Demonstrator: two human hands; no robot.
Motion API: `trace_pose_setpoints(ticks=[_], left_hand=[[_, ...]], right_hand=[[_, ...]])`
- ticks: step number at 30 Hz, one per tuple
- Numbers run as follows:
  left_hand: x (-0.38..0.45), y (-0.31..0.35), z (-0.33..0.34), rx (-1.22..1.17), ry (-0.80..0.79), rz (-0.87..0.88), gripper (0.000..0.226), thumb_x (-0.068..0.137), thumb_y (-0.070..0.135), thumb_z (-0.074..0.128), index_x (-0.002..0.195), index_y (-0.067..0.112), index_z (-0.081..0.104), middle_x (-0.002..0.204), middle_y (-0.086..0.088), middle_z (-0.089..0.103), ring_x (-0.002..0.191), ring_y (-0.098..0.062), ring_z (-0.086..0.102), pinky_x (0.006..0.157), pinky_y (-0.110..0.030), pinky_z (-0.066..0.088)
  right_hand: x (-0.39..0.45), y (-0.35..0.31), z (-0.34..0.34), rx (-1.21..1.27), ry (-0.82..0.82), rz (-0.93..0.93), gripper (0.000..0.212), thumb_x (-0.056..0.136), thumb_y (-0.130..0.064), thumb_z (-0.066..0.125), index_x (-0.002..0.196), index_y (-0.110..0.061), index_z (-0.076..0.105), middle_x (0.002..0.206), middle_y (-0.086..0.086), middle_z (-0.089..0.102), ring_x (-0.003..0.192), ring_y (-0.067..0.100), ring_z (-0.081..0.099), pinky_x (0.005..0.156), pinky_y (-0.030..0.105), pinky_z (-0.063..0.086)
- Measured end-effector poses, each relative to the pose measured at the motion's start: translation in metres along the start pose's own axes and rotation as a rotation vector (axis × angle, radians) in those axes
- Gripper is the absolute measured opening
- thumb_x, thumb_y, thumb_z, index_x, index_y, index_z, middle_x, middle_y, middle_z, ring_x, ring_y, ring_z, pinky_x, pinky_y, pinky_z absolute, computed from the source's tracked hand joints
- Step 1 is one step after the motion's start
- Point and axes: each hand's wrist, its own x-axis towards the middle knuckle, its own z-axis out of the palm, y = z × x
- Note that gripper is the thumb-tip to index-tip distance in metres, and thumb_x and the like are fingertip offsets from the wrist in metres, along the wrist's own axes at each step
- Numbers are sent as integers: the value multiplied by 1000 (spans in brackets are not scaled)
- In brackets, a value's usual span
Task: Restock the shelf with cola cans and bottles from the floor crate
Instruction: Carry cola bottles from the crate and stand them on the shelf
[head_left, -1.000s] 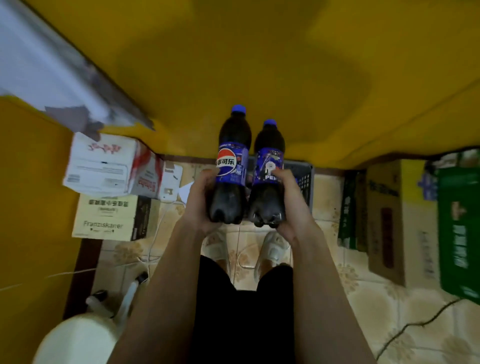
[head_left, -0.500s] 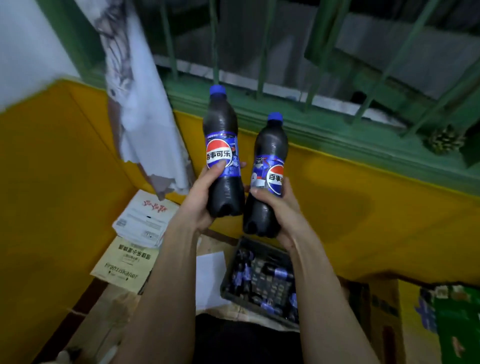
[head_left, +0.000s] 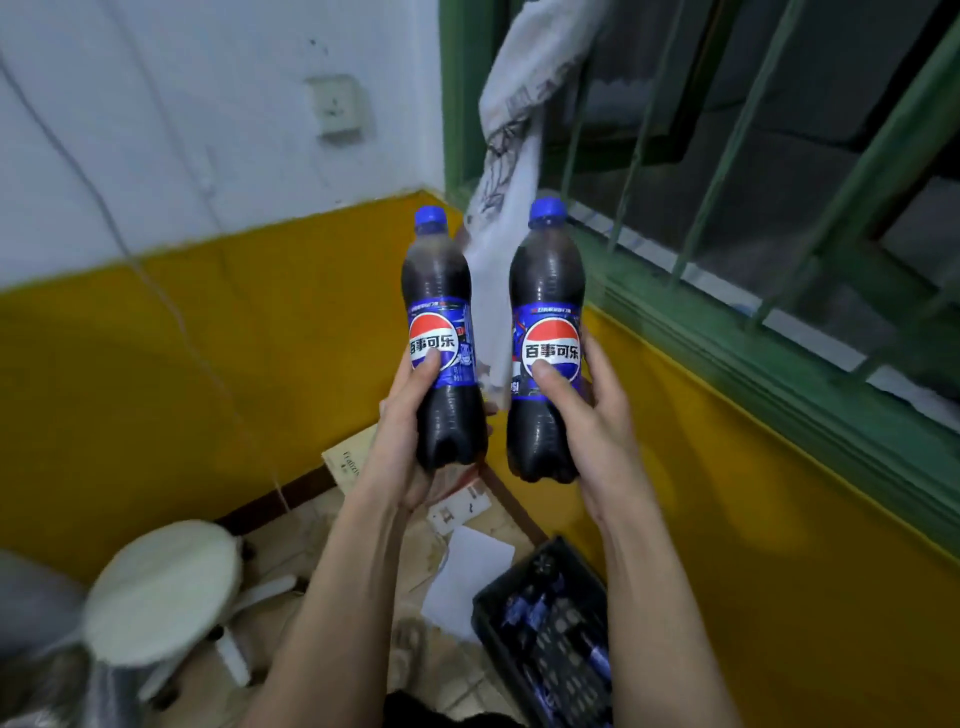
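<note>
From the head camera, both bare forearms reach up and forward, each hand wrapped around a dark plastic cola bottle with a blue screw cap and a blue label bearing a red, white and blue roundel.

The left hand (head_left: 415, 415) grips the left cola bottle (head_left: 441, 338) around its lower half, thumb pressed on the roundel and fingers curled behind, the base resting against the palm. The right hand (head_left: 592, 415) grips the right cola bottle (head_left: 546, 332) the same way, thumb on the front of the label and the fingers around the far side. Both bottles stand upright, side by side but apart, with a gap between them.

Through that gap hangs a white cloth with dark printed marks (head_left: 511, 171), draped down from the green-painted window bars (head_left: 737, 130). The green window frame (head_left: 779, 364) runs along the right, above a wall painted mustard yellow (head_left: 753, 519) on its lower part. On the left the wall is white above (head_left: 182, 114) and yellow below, with a pale square wall socket (head_left: 337, 106) and a thin cable trailing down.

Low in the view, below the right forearm, sits the dark slatted plastic floor crate (head_left: 561, 654) on the tiled floor, close to the yellow wall; blue-labelled bottles lie inside it. Beside the crate lie a white sheet of paper (head_left: 467, 577) and flattened cardboard boxes (head_left: 358, 457). At lower left stands a round cream-topped stool (head_left: 161, 592) with white legs.
</note>
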Motion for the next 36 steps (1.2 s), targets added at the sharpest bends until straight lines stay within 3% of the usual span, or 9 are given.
trace_pose_setpoints(ticks=[2,6,11,18,24,27,29,32,36], left_hand=[[-22,3,-9,43,74,77,56,87,45,63,136,20,50,98,-9,70,78,-28,68,71,-44,58],[-62,9,-33,82,190,182,54,87,41,64,137,23,51,105,-9,69,84,-27,67,75,-44,55],[-109,30,-62,99,319,348,51,91,33,62,139,20,51,125,-16,63,99,-29,62,77,-41,57],[-197,67,-111,74,483,498,66,83,49,65,140,19,49,108,-12,65,85,-31,62,70,-41,55],[-316,84,-166,0,659,512,52,84,48,62,127,18,58,100,-20,66,78,-31,67,55,-36,54],[-386,92,-196,11,733,578,40,91,44,59,124,21,61,102,-16,69,77,-30,68,64,-39,55],[-432,98,-211,-17,795,618,36,93,38,57,122,18,60,96,-9,72,72,-23,69,62,-35,56],[-497,103,-234,-3,857,665,35,91,35,59,122,17,60,94,-7,70,73,-18,68,57,-30,55],[-578,110,-263,79,981,728,55,85,41,64,131,12,56,108,-16,67,86,-24,65,66,-33,56]], right_hand=[[-13,-2,11,-3,-90,-21,56,88,-17,72,135,-36,49,119,-13,68,100,3,69,73,19,55],[-31,1,36,-12,-245,-25,60,88,-16,74,140,-33,49,121,-11,67,104,6,69,76,22,56],[-59,1,82,-1,-418,8,63,89,-18,72,145,-29,46,121,-12,66,104,3,68,76,21,56],[-116,-5,159,51,-615,35,60,90,-18,69,144,-28,46,120,-7,67,103,8,69,76,23,57],[-208,5,233,68,-790,85,59,89,-19,70,144,-25,47,122,-2,68,104,11,69,80,26,58],[-267,7,271,80,-887,99,59,88,-17,70,142,-25,47,120,-2,68,102,10,70,78,24,57],[-307,11,293,77,-941,99,60,87,-16,71,142,-26,47,121,-2,68,103,10,70,82,27,58],[-365,17,327,88,-1009,109,64,85,-16,72,143,-23,46,123,1,67,105,13,69,86,31,58],[-435,21,371,112,-1124,156,59,84,-13,71,137,-19,47,110,-3,71,93,8,71,77,24,58]])
